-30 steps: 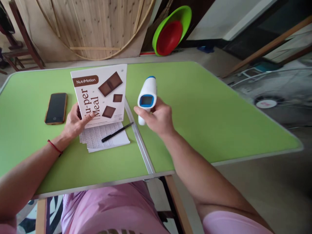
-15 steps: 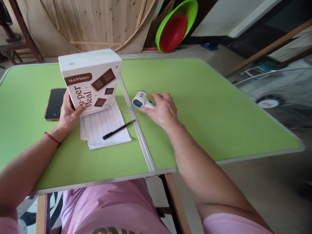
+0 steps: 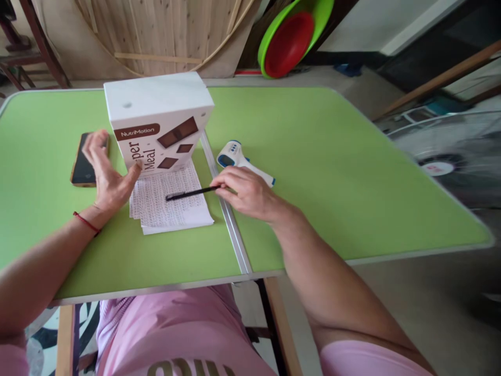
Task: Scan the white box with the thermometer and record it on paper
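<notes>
My left hand (image 3: pixel 111 180) is open, its fingers lifted and spread beside a white box (image 3: pixel 156 94) with brown bar pictures. The thumb tip lies at the front of the box, perhaps touching it. The box stands upright at the back of several sheets of handwritten paper (image 3: pixel 180 209). My right hand (image 3: pixel 248 193) pinches one end of a black pen (image 3: pixel 188 194), which slants over the paper. Just beyond my right hand, a white and blue infrared thermometer (image 3: pixel 235 154) lies on the table, its handle partly behind the knuckles. A dark phone (image 3: pixel 84 164) lies behind my left fingers.
Everything lies on a green folding table (image 3: pixel 352 183) with a metal seam (image 3: pixel 235 235) across it. Past the right edge stands a fan (image 3: pixel 438 164). Green and red basins (image 3: pixel 289 44) lean behind the table, near a round wooden board (image 3: pixel 164 31).
My right hand has let go of the thermometer, which now lies on the table, and has taken hold of the pen. My left fingers have come off the box and spread.
</notes>
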